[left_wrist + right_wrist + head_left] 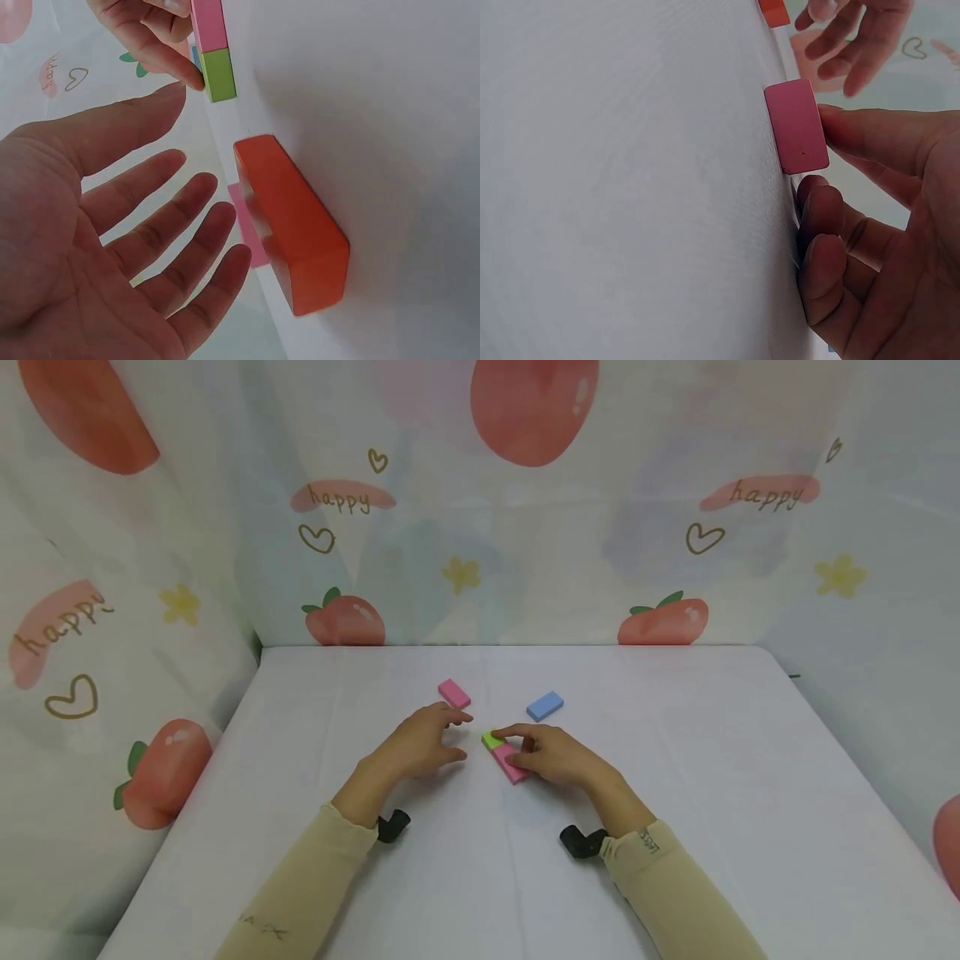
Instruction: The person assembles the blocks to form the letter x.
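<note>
Here, L hand, fingers spread, is near orange block; R hand prob. pinches (contact part hidden) pink block touching green block, mid table. Far side: 2nd pink block left, blue block right.

the word "happy" runs twice in thin brown script across a pale, fruit-printed cloth backdrop: once on a coral-pink oval brushstroke at left, once on a matching coral-pink brushstroke at right. on the cloth's left side, a tilted coral-pink brushstroke carries the same lettering, its final letter only partly visible. the left wrist view catches the script small and sideways on a faded pink brushstroke, its ending unclear. dark print marks the beige fabric left sleeve and beige fabric right sleeve, too small to read with certainty.
</note>
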Demonstrator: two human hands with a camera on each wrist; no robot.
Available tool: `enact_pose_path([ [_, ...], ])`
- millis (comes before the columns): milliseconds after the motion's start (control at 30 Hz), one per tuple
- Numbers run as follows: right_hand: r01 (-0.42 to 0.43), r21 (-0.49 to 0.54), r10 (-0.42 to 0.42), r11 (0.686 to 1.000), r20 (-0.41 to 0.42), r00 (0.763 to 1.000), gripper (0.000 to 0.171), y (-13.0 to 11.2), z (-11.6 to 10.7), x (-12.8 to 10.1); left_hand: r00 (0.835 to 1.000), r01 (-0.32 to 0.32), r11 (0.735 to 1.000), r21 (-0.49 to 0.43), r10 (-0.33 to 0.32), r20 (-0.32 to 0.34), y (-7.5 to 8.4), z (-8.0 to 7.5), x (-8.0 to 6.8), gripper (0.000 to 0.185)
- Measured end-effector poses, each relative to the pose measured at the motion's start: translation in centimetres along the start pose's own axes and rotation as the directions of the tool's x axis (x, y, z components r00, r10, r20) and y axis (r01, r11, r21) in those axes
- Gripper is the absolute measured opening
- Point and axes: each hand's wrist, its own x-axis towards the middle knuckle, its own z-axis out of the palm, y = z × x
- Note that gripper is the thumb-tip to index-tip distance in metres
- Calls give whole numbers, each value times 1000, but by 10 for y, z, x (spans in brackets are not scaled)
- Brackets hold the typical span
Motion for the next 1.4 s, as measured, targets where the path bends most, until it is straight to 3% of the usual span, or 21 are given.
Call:
enact_pose_path([
  [833,7,12,-8,1000,13,1000,41,1,-1,3,989,142,989,43,-141,-38,-17,-6,-29,52],
  [1400,38,6,-38,999,16,999,42,0,-2,5,979,202,977,73,-199,-48,-22,1,-29,42],
])
